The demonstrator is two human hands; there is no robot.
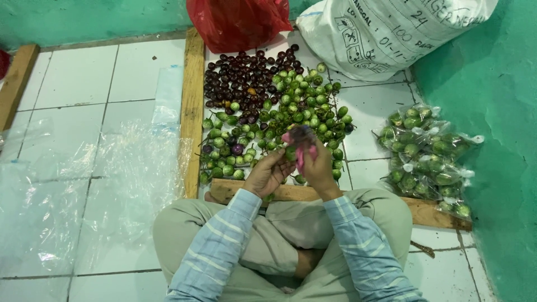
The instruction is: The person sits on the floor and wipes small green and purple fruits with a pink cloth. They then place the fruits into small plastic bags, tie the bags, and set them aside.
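Note:
I sit cross-legged on a white tiled floor. My left hand (268,172) and my right hand (317,166) are raised together over a pile of small round green eggplants (291,114). Between them I hold a small green eggplant (291,152) and a pink strip or band (300,146), which my right hand pinches; its motion is blurred. Dark purple eggplants (240,78) lie at the far side of the pile.
Wooden planks (192,106) frame the pile on the left and front. Several filled clear bags of green eggplants (428,156) lie at right by the green wall. Empty clear plastic bags (112,179) lie at left. A red bag (238,22) and a white sack (386,31) stand behind.

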